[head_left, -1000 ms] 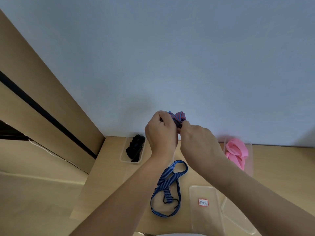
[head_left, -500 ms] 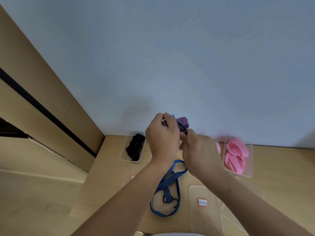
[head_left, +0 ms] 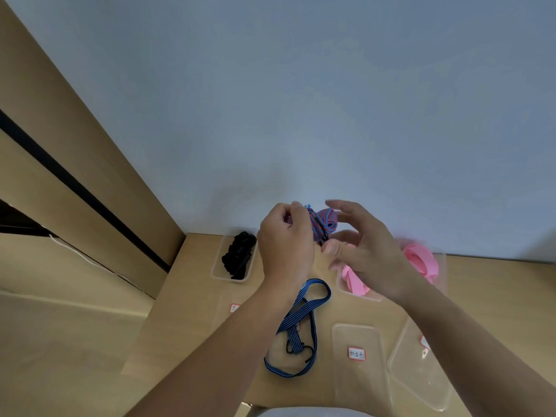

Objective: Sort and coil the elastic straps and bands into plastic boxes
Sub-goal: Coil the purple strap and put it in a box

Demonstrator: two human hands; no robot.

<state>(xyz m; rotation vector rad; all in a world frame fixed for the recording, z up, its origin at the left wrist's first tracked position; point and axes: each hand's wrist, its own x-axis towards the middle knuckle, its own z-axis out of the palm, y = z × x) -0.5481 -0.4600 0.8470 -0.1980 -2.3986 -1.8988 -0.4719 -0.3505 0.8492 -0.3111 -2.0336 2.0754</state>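
Observation:
My left hand (head_left: 285, 245) grips a coiled red-and-blue striped elastic strap (head_left: 323, 221), held up above the back of the wooden table (head_left: 192, 296). My right hand (head_left: 364, 251) is just right of the coil with its fingers spread and straight; only the thumb tip is near the coil's black hook. A blue striped strap (head_left: 301, 323) lies loose on the table below my hands. Black straps (head_left: 239, 255) fill a clear box at the back left. Pink bands (head_left: 419, 261) lie in a clear box at the back right, partly hidden by my right hand.
A clear plastic lid with a red-framed label (head_left: 356, 353) lies on the table at the front right, and another clear box (head_left: 421, 374) sits at the right edge. A blue-grey wall rises right behind the table. Wooden panels stand to the left.
My right hand has let go of the coil and spread its fingers, moving a little to the right. My left hand still holds the coil in about the same place.

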